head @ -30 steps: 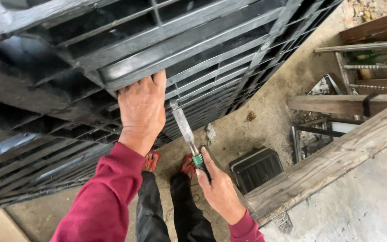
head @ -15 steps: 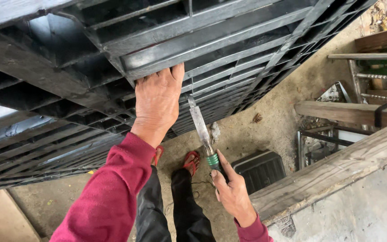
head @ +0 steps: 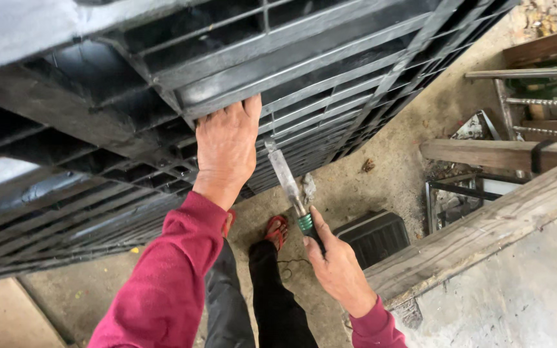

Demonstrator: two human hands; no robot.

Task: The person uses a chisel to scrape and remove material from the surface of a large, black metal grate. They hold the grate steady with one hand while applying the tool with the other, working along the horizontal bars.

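Note:
A large black plastic pallet (head: 130, 103) stands tilted on edge in front of me. My left hand (head: 227, 145) lies flat against its slatted face, fingers hooked over a rib. My right hand (head: 336, 267) grips the handle of a flat-bladed tool (head: 286, 177) with a green collar. The worn metal blade points up and its tip touches the pallet slats just right of my left hand. Both sleeves are dark red.
My feet in red sandals (head: 277, 231) stand on the dirty concrete floor. A small black ribbed block (head: 375, 235) lies by my right hand. A thick wooden beam (head: 478, 238) runs diagonally at right, with metal rods (head: 536, 72) and frames behind it.
The view has shifted slightly. My left hand stays on the pallet. My right hand has raised the tool so its blade tip now meets the slats.

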